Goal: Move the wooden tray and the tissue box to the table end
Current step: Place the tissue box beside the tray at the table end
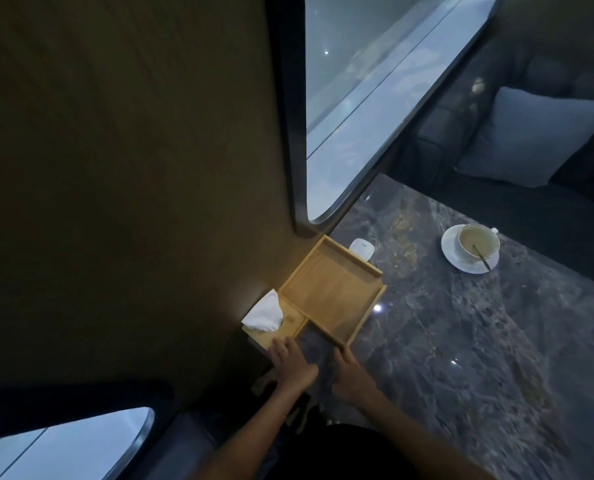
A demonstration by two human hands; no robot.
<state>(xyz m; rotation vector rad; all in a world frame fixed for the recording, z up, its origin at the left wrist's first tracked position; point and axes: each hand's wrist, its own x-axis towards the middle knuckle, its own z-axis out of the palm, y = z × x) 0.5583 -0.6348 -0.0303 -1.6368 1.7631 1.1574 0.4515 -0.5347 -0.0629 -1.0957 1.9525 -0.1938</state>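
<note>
The wooden tray [333, 289] lies empty on the marble table [462, 341], pushed against the wall on the left. A wooden tissue box [290, 322] with a white tissue [264, 311] sticking out sits at the tray's near-left corner, touching it. My left hand [290, 363] holds the near side of the tissue box, fingers over its edge. My right hand [351, 375] grips the tray's near corner with its fingertips. Dark table surface shows between the two hands.
A white cup with a spoon on a saucer [470, 249] stands at the far right of the table. A small white device [361, 247] lies just behind the tray. A dark sofa with a grey cushion [531, 136] is beyond the table, and a window [375, 81] lines the wall.
</note>
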